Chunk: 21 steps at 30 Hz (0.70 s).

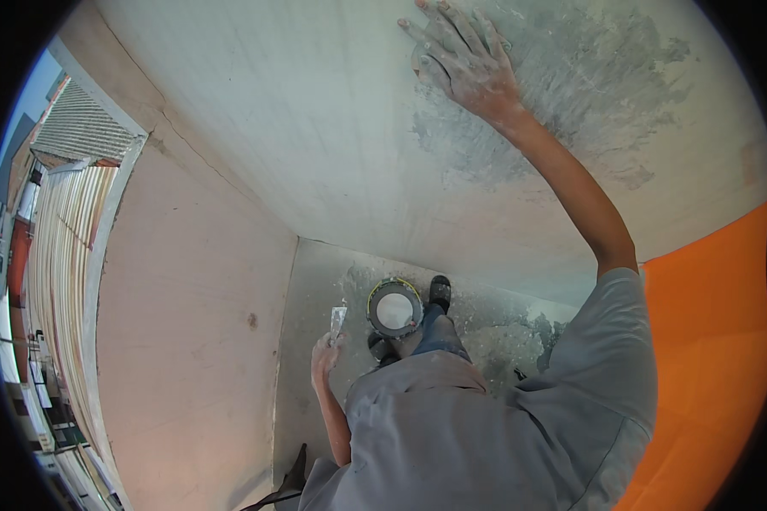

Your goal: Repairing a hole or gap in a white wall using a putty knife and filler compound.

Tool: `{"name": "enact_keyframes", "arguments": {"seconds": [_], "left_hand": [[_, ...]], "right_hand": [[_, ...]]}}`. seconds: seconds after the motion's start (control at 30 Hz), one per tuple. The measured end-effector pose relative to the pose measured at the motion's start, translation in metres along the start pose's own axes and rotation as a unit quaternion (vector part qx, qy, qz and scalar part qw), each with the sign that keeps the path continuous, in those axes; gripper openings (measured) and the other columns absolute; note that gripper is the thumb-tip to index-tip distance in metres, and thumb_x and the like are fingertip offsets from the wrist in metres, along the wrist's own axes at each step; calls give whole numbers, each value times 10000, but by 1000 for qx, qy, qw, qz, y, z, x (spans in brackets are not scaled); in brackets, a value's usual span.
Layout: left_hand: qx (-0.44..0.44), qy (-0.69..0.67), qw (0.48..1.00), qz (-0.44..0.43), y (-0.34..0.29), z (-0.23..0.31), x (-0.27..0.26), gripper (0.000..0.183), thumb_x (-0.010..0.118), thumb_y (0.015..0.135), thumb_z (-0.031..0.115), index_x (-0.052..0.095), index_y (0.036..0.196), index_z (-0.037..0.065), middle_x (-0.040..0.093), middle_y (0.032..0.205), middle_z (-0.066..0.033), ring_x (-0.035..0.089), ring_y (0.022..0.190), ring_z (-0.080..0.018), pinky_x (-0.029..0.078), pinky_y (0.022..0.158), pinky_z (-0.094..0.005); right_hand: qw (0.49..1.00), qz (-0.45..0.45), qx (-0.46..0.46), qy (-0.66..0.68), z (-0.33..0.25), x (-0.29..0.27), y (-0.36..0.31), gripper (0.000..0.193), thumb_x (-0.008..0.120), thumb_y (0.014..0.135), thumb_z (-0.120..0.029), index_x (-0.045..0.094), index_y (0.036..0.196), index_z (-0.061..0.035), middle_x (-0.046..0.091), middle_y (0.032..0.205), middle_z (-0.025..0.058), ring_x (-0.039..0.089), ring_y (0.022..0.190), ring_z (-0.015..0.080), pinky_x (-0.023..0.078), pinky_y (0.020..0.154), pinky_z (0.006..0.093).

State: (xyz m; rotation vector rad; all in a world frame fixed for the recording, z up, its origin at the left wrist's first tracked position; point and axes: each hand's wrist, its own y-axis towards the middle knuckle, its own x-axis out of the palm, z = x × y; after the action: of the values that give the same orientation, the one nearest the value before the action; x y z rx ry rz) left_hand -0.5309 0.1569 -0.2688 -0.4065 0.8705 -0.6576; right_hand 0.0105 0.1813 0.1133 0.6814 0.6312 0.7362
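My right hand [470,70], dusted with white powder, lies flat against the upper wall [298,102] with its fingers stretched out. Whether anything thin is under the palm is hidden. Around and beside that hand spreads a rough grey patch [588,94] on the paler wall. Low on the left, my left hand [325,356] is closed round the handle of a putty knife [338,319], its blade pointing up and smeared white. Just right of the blade, a round dark bucket [371,302] with whitish material [395,312] in it stands on the floor between my feet.
A pinkish side wall [187,298] rises at the left, with a crack near its top. Beyond its edge are corrugated roofs [77,128]. An orange sheet or panel [699,358] stands at the right. White splatter marks the grey floor [494,332].
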Motion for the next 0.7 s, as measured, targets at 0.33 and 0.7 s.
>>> {"name": "enact_keyframes", "arguments": {"seconds": [0.33, 0.7], "left_hand": [[68, 36, 997, 13, 9, -30, 24, 378, 639, 941, 389, 713, 1115, 61, 644, 711, -121, 650, 617, -226, 501, 578, -393], [138, 173, 975, -34, 32, 43, 19, 453, 604, 945, 447, 675, 1132, 42, 699, 1081, -263, 652, 1050, -462, 513, 884, -534]], "right_hand": [[935, -267, -228, 57, -48, -29, -142, 748, 381, 1026, -459, 99, 1648, -152, 90, 1722, -62, 118, 1570, 105, 74, 1320, 352], [978, 34, 128, -160, 268, -178, 121, 607, 522, 1012, -408, 550, 1382, 72, 394, 1573, 268, 318, 1490, 421, 202, 1237, 543]]}}
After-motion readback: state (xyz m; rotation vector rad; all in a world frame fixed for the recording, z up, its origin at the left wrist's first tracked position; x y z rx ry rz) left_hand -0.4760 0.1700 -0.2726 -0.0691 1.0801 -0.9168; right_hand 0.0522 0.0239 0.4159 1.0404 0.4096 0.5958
